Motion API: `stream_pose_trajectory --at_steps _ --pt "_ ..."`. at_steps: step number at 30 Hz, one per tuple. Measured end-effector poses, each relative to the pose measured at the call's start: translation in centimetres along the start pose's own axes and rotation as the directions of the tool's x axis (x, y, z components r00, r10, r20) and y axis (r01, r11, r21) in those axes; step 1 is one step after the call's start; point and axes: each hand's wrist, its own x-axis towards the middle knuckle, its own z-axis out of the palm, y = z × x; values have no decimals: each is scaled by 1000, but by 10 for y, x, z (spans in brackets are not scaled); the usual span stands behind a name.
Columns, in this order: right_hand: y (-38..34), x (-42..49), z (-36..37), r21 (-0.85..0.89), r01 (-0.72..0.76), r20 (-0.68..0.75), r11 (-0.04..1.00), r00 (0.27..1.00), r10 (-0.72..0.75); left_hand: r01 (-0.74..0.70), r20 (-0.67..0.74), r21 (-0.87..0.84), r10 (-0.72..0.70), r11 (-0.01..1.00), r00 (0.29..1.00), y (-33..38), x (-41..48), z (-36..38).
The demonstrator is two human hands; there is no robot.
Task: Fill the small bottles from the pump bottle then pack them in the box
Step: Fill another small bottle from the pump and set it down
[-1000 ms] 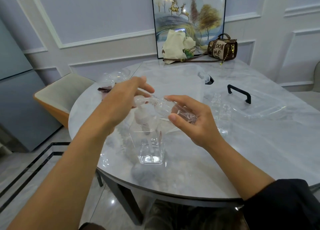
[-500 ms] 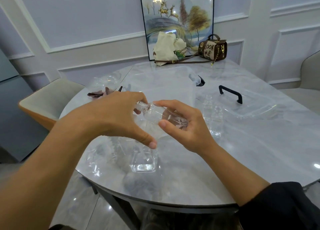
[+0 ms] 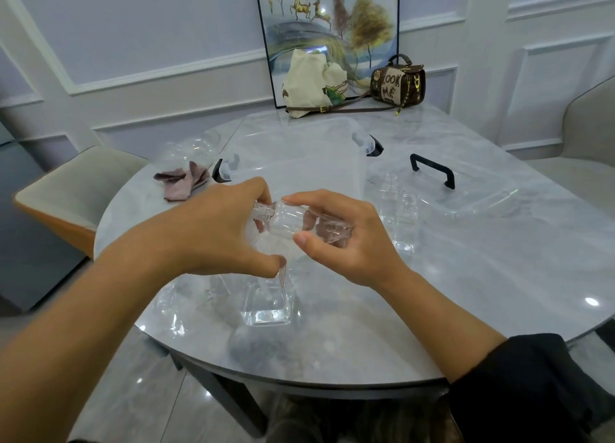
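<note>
Marble-topped round counter (image 3: pixel 449 309), pale panelled wall behind, framed picture (image 3: pixel 329 19) of deer and trees leaning at the far edge. We look down on both hands at the near middle.

Right hand (image 3: pixel 349 246): fingers (image 3: pixel 319 197) and thumb wrapped round a small bottle (image 3: pixel 286 221), clear, held nearly on its side, open neck pointing left.

Left hand (image 3: pixel 206 232): fingers (image 3: pixel 256 189) curled over the head of the pump bottle (image 3: pixel 268 304), which stands on the counter just below. The spout is hidden under the palm, so we cannot tell whether it sits in the neck.

Step in hand, as we judge it: filling this one bottle. To do it well:
- seat the spout inside the neck before pressing
- keep the mouth higher than the base, or liquid may run back out
- use short strokes
- keep the pump bottle's base flat on the counter
- go slowly, since the level will likely be hard to read through clear plastic

Box (image 3: pixel 299 153), clear with black clips, stands open at the far middle. Its lid (image 3: pixel 472 199), with a black handle, lies to the right. Two spare bottles (image 3: pixel 406 216) stand upright between lid and right hand.

Writing: brown handbag (image 3: pixel 397 81) at the far right reads "LOOK ME". Cream tote bag (image 3: pixel 307 79) beside it carries a print we cannot read. No label readable on any bottle.
</note>
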Motion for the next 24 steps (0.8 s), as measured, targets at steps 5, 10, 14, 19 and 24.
stream_pose_trajectory --at_steps 5,10,14,19,24 --pt "-5 0 0 36 -28 -8 999 1000 28 1 -1 40 -1 999 1000 2 -1 -9" --pt "-7 -1 0 52 -52 -24 997 998 53 -10 64 51 6 999 998 -2 4 -19" --pt "-8 0 -1 75 -66 -48 995 996 69 -33 90 46 29 998 996 -2 5 -27" --pt "-11 0 -2 77 -66 -31 995 997 69 -85 58 2 85 996 995 -4 -3 -31" --pt "-11 0 -2 82 -66 -30 994 997 69 -19 69 32 17 999 997 -9 -5 -32"
